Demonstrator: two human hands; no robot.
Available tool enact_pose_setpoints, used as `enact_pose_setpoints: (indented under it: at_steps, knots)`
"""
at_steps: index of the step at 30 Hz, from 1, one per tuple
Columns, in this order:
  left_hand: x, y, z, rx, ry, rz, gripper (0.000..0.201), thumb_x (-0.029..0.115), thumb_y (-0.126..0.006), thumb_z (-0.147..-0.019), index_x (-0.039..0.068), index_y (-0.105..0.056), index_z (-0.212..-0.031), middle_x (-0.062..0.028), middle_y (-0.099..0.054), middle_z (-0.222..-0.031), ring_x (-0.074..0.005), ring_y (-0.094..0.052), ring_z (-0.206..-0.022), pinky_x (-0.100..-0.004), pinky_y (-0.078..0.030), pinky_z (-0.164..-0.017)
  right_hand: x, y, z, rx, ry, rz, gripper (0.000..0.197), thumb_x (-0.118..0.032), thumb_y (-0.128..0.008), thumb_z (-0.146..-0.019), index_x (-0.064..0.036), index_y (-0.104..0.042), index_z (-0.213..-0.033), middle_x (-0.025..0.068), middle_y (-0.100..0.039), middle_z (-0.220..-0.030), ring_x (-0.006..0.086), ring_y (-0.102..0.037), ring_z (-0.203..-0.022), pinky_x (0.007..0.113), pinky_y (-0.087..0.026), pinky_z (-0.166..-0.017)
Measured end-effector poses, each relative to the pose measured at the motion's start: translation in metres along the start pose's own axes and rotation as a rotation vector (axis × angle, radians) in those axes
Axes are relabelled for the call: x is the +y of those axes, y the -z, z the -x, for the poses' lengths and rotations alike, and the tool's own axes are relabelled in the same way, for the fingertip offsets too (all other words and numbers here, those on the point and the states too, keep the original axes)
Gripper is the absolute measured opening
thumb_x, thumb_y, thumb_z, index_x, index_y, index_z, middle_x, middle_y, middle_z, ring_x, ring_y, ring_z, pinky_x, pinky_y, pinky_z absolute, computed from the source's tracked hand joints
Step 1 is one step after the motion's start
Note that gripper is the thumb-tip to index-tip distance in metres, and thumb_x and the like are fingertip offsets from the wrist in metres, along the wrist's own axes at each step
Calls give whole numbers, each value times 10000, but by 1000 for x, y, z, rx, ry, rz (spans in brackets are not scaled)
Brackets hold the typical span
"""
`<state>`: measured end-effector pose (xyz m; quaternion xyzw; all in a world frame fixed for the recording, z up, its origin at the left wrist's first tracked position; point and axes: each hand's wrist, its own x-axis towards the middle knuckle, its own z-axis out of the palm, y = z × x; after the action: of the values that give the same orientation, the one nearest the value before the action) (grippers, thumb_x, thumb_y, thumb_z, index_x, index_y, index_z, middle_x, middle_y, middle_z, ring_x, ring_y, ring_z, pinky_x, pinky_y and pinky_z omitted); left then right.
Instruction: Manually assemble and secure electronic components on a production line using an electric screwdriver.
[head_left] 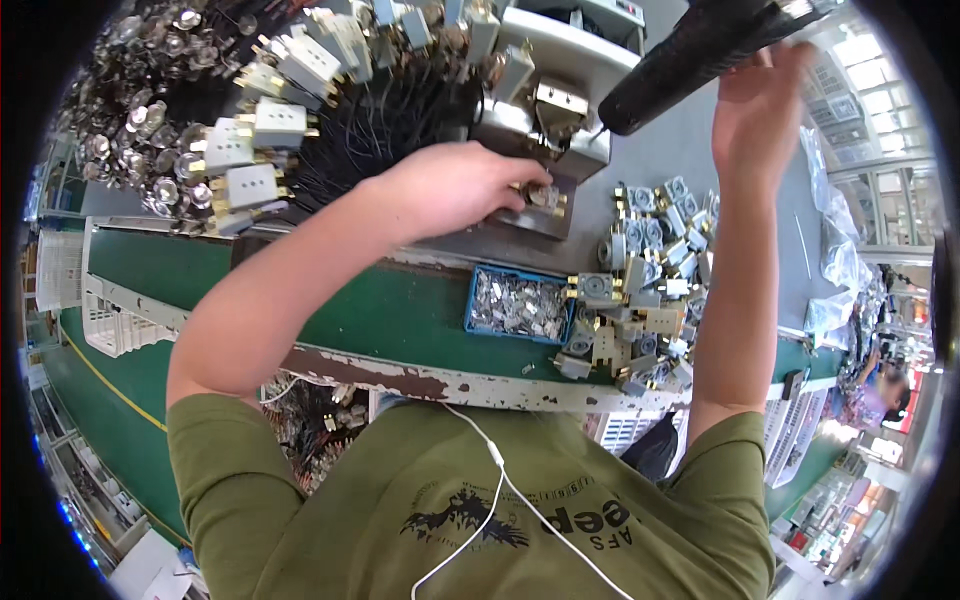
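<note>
My left hand [465, 190] reaches across the bench with its fingers pinched on a small grey socket part with brass tabs [544, 200]. That part rests at a metal block below the head of a small bench press [560, 105]. Fingers hide some of the part. Raised at the upper right, my right hand [758, 105] is beside a thick black handle [690, 70] that slants toward the press. Its visible fingers point upward and look apart, with nothing seen in them. The handle covers some of this hand, and I cannot tell whether they touch.
A blue tray [470, 300] of small metal pieces stands near the bench edge. Right of it lies a pile of grey socket parts [640, 300]. Black cables [375, 125], white socket blocks [280, 122] and shiny metal discs [140, 125] crowd the left. Clear plastic [835, 230] lies at right.
</note>
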<state>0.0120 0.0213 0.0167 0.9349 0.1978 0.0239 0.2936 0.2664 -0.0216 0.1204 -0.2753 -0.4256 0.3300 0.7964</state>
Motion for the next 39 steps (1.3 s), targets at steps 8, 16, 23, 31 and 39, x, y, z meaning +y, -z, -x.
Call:
enact_pose_setpoints:
  at_steps: [8, 16, 23, 31, 39]
  knots:
    - [8, 2, 2, -35, 107, -33, 377, 226, -638, -993, 227, -581, -1365, -151, -736, -923, -373, -702, -878, -484, -543, -758, -1, -69, 46, -10, 128, 708, 429, -316, -777, -943, -12, -594, -1185, 78, -687, -959, 154, -666, -813, 288, -547, -760]
    - [14, -1, 5, 33, 26, -135, 345, 179, -649, -955, 168, -622, -1299, -112, -765, -923, -327, -737, -831, -455, -561, -720, -20, -74, 49, -83, 469, 775, 382, -224, -760, -927, 50, -588, -1130, 126, -641, -824, 172, -658, -694, 318, -595, -626]
    - [15, 0, 6, -5, 80, -158, 383, 121, -558, -951, 197, -632, -1319, -27, -788, -1063, -278, -747, -960, -415, -590, -820, 4, -99, 53, 55, 446, 618, 282, -110, -709, -942, 63, -575, -1120, 142, -645, -808, 167, -610, -562, 294, -543, -533]
    - [18, 5, 7, -18, 89, -115, 398, 139, -534, -959, 207, -633, -1338, -19, -787, -1077, -276, -746, -975, -415, -591, -840, 26, -84, 50, 192, 407, 566, 237, -37, -695, -948, 13, -537, -1118, 116, -652, -834, 149, -589, -532, 274, -483, -495]
    - [18, 5, 9, -29, 86, -108, 422, 119, -514, -961, 211, -628, -1356, -30, -783, -1096, -280, -746, -982, -416, -594, -853, 33, -79, 50, 156, 388, 603, 296, 11, -683, -944, -3, -495, -1172, 93, -627, -818, 147, -598, -550, 266, -486, -511]
